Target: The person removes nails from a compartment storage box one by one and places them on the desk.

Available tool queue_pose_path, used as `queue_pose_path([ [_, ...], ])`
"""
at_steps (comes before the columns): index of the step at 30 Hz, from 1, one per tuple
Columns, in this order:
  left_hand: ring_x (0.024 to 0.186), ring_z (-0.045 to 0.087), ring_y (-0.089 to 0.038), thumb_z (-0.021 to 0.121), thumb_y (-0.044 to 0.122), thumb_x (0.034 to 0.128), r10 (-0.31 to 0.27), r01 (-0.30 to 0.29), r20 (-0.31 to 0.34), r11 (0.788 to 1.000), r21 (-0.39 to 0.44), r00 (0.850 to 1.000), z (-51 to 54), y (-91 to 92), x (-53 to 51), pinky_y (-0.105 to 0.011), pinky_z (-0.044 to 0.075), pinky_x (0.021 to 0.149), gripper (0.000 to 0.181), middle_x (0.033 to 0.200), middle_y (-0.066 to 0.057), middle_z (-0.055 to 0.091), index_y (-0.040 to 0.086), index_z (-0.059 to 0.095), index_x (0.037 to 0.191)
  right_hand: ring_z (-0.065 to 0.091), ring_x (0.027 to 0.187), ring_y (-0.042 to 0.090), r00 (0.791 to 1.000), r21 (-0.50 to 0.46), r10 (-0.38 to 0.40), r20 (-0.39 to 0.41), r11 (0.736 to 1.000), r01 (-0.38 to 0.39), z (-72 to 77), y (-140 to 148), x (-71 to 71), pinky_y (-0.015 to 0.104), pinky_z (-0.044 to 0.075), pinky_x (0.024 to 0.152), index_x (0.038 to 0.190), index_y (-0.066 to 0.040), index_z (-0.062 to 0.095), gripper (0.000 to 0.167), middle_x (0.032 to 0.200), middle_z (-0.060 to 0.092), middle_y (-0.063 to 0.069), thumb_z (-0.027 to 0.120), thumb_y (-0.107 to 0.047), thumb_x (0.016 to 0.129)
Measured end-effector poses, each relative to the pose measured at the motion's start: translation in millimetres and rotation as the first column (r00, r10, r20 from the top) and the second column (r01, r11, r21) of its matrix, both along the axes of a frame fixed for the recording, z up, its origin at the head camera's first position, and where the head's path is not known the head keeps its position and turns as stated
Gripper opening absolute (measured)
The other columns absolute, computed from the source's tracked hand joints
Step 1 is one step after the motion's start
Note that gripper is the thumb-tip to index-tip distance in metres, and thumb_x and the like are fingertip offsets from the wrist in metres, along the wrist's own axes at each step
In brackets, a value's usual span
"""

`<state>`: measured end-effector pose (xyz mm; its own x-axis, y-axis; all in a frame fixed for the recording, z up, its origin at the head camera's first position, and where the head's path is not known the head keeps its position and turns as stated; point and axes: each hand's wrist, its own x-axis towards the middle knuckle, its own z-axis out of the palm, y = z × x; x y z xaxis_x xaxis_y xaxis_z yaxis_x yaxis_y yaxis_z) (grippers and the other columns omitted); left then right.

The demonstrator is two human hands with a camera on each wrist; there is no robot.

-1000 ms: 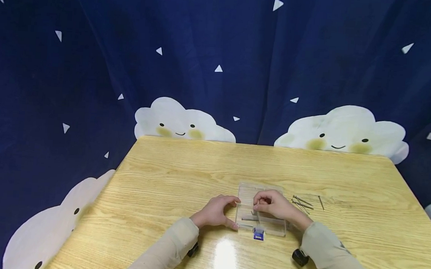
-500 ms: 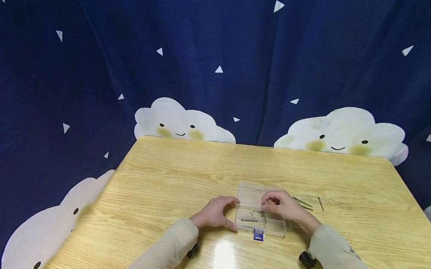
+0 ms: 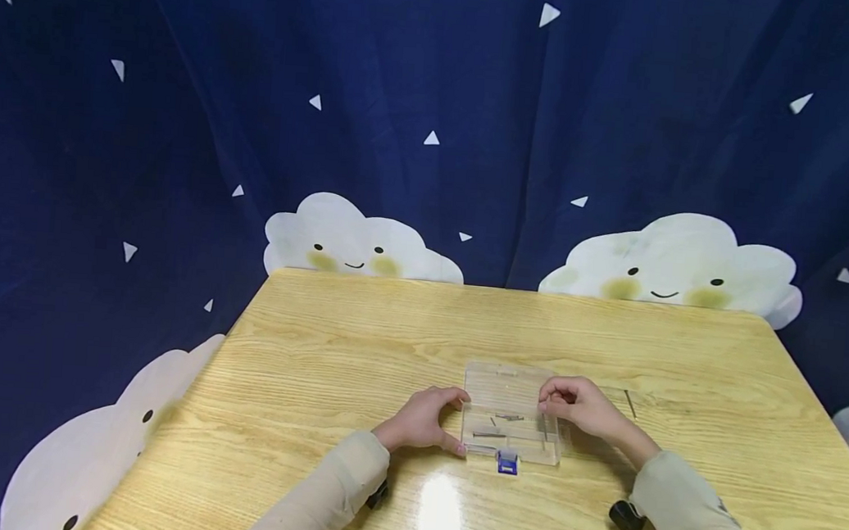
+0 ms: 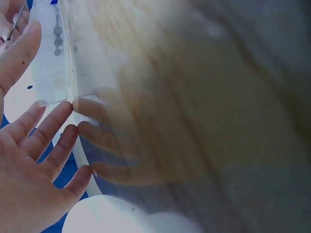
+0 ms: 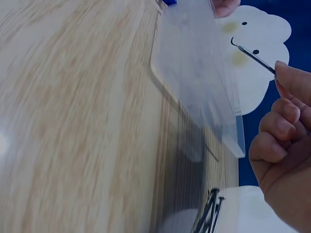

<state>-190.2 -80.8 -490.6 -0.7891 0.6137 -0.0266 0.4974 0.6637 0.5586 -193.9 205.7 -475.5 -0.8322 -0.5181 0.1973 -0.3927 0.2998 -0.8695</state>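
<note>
A clear plastic box [image 3: 489, 446] with compartments and a blue latch [image 3: 507, 463] lies on the table, its lid [image 3: 505, 386] laid open at the back. Several small metal nails [image 3: 510, 418] rest inside on the left. My left hand [image 3: 424, 418] spans the box's left side, thumb at the front corner and fingers farther back. Its fingers [image 4: 53, 131] look mostly straight in the left wrist view, fingertips at the edge. Over the box's right part, my right hand [image 3: 577, 405] pinches a nail [image 5: 256, 59] between thumb and forefinger, the other fingers curled.
Dark nails [image 5: 210, 211] lie on the table right of the box, in the right wrist view. A single nail [image 3: 630, 403] lies farther right in the head view. The wooden table [image 3: 346, 333] ends at a dark blue curtain [image 3: 438, 69] with clouds.
My right hand has moved to the right, from above the box's left part to its right part. Nails in the left part have come into view. The left hand stays put.
</note>
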Motion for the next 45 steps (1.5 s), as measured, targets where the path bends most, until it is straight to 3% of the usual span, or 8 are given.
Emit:
queue_pose_path([
  [11,0.104,0.053,-0.018,0.083,0.036,0.0615,0.003,-0.003,0.009,1.0,0.013,1.0,3.0,0.2,1.7,-0.033,0.034,0.097,0.071,0.107,0.0,0.062,0.012,0.052,0.121,0.035,0.054,0.001,0.998,-0.011,-0.055,0.004,0.998,0.055,-6.2,25.0,-1.2,0.024,0.032,0.046,0.08,-0.006,0.061,0.005,0.062,0.039,-0.009,0.063,-0.002,0.083],
  [24,0.105,0.053,-0.016,0.083,0.036,0.0619,-0.004,0.004,0.008,1.0,0.02,1.0,1.6,0.4,1.8,-0.035,0.031,0.101,0.071,0.106,0.0,0.062,0.012,0.052,0.121,0.036,0.053,0.003,0.994,0.093,-0.101,0.048,0.991,0.096,9.6,48.2,5.7,0.025,0.033,0.045,0.083,0.002,0.061,0.006,0.063,0.041,-0.006,0.061,-0.003,0.085],
  [35,0.105,0.052,-0.015,0.083,0.037,0.0613,-0.002,0.002,-0.015,1.0,-0.001,1.0,-1.4,0.1,-0.2,-0.031,0.035,0.095,0.07,0.106,0.001,0.063,0.013,0.052,0.12,0.037,0.056,0.003,0.992,0.107,-0.129,0.004,0.986,0.128,1.6,70.5,-3.4,0.024,0.033,0.046,0.082,-0.003,0.062,0.004,0.064,0.042,-0.006,0.061,0.001,0.083],
  [45,0.103,0.052,-0.016,0.083,0.039,0.0614,-0.003,0.003,-0.024,1.0,0.0,1.0,-1.9,-0.7,-0.4,-0.029,0.038,0.091,0.07,0.106,0.002,0.063,0.014,0.052,0.119,0.037,0.053,0.005,0.985,0.182,-0.168,0.049,0.971,0.156,1.3,88.0,-10.3,0.025,0.034,0.047,0.083,0.002,0.061,0.009,0.063,0.043,-0.005,0.062,-0.007,0.085],
])
